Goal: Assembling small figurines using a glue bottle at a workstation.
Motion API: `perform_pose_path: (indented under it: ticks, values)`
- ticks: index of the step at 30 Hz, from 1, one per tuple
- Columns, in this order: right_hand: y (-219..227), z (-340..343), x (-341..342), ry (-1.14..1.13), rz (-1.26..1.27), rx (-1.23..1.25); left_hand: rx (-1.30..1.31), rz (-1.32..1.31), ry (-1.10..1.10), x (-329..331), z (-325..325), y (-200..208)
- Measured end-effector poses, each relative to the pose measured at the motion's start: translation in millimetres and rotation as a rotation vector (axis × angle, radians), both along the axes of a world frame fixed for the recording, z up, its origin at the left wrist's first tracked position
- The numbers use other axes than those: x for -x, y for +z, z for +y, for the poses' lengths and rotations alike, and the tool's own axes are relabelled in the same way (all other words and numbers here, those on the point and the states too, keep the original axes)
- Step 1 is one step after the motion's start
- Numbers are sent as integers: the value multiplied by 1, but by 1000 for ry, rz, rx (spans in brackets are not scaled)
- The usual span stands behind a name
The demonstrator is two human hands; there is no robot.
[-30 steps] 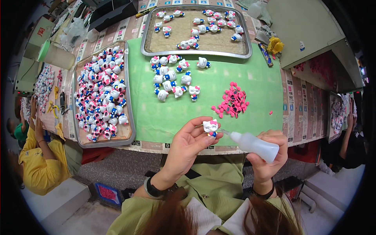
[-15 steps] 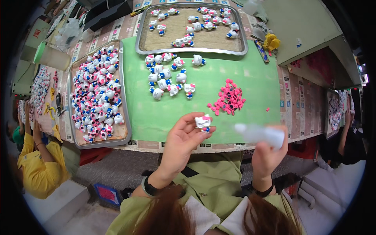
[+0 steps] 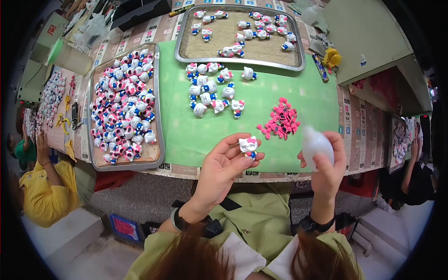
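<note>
Between the thumb and fingers of my left hand (image 3: 223, 161) is a small white cat figurine (image 3: 249, 146) with a pink bow and blue clothes, held upright. My right hand (image 3: 328, 170) grips a white squeeze bottle (image 3: 317, 145), its narrow tip pointing up and away from me. Just beyond the hands, a heap of small pink pieces (image 3: 283, 119) lies on the green mat (image 3: 182, 140). Farther left on the mat stands a loose group of similar figurines (image 3: 206, 98), some lying on their sides.
A metal tray (image 3: 161, 140) at left is heaped with figurines. Another tray (image 3: 181, 46) at the back holds several. A yellow crumpled cloth (image 3: 332, 58) lies by a cabinet (image 3: 368, 37) at right. A person in yellow (image 3: 49, 196) works at far left, another in black (image 3: 417, 184) at far right.
The squeeze bottle has swung from lying sideways, tip toward the figurine, to pointing up and away. The whole view has shifted a little; the figurine stays in my left hand.
</note>
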State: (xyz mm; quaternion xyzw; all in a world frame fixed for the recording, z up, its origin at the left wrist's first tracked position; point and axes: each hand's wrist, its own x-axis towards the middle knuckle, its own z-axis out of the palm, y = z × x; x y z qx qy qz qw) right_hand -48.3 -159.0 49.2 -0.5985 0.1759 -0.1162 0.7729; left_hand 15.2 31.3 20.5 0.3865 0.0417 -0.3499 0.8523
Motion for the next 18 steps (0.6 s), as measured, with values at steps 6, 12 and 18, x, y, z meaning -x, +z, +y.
perform_pose_path:
  ticks: [6,12,18]
  values:
    - [-11,9,9,-109,-176,210,-57,-81,11,2,-3,-2]
    - [-14,-21,-16,-258,-81,-316,-109,-68,75,0,-2,-6]
    - [-43,-79,-57,-193,27,103,-126,-9,105,-1,3,-8]
